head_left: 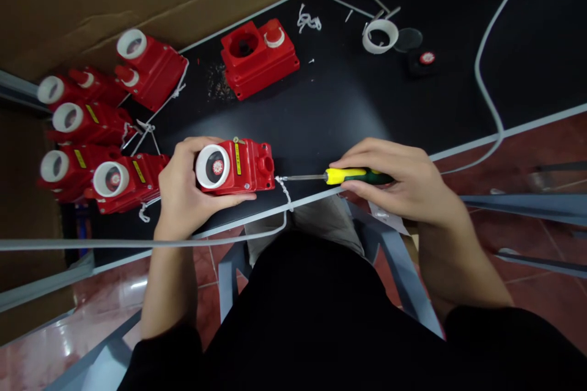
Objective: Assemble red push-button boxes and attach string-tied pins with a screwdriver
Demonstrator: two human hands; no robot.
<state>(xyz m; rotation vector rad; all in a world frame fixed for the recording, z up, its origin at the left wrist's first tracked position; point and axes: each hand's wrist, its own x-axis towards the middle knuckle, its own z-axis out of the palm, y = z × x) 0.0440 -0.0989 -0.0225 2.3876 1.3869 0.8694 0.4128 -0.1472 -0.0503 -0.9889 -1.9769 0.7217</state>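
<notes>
My left hand (183, 186) is wrapped round a red box (247, 165) with a white ring, a dark round insert and a yellow label, holding it near the table's front edge. In my right hand (394, 180) is a screwdriver (339, 176) with a yellow and dark green handle. Its shaft points left, and the tip meets the right end of the box beside a knotted white string (285, 188). The exact contact at the tip is too small to make out. A screw (237, 140) stands on the far side of the box.
Several similar red boxes (87, 119) crowd the table's left end. Farther back lies an opened red box (261, 58) beside dark crumbs. A loose white ring (380, 35), a clear disc (407, 40), long bolts (351, 6) and a black part (424, 62) lie back right. A pale cable (481, 61) crosses the right side.
</notes>
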